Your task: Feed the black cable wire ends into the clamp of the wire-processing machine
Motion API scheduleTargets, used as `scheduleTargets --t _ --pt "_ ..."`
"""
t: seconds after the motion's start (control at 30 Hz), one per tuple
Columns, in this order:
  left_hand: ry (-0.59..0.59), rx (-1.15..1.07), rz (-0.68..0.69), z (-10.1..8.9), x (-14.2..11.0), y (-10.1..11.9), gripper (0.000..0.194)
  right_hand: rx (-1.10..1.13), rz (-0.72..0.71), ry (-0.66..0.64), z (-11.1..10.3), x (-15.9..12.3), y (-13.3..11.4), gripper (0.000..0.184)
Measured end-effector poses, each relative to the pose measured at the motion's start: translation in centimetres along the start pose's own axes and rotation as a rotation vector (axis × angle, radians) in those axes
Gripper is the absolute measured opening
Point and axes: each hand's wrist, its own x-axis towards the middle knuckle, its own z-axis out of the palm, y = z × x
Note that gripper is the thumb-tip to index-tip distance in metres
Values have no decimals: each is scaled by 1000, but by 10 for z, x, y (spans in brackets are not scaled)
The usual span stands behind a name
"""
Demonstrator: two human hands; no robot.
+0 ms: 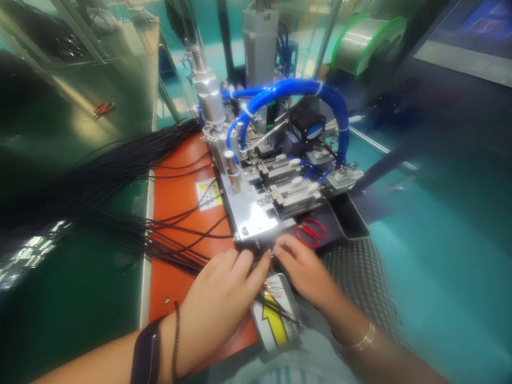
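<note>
Orange mat beneath black wires.
Our left hand and right hand pinch a tiny piece, too small to identify, at the metal fixture.

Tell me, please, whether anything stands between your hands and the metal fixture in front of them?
Nothing visible does: the left hand and right hand reach right up to the front edge of the metal fixture.

1. Your left hand and right hand nearly meet, their fingers pinched close together on something too small to tell.
2. Thin black wires fan loosely across the desk from its left side towards your hands.
</note>
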Motion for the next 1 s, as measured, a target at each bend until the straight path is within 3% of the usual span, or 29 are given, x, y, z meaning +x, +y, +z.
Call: scheduleTargets --t 0.43,0.67,0.83,1.0 --pt "-14 33 5 0 -1 3 58 -51 -17 -30 -3 -2 -8 17" --pt "-76 11 -105 -7 7 5 57 392 240 -97 2 3 -2 17" --pt "39 -34 -72 -10 -5 -7 38 448 246 -72 0 5 -3 14" --pt "150 3 -34 -9 -13 -10 26 332 131 -38 -6 4 -13 15"
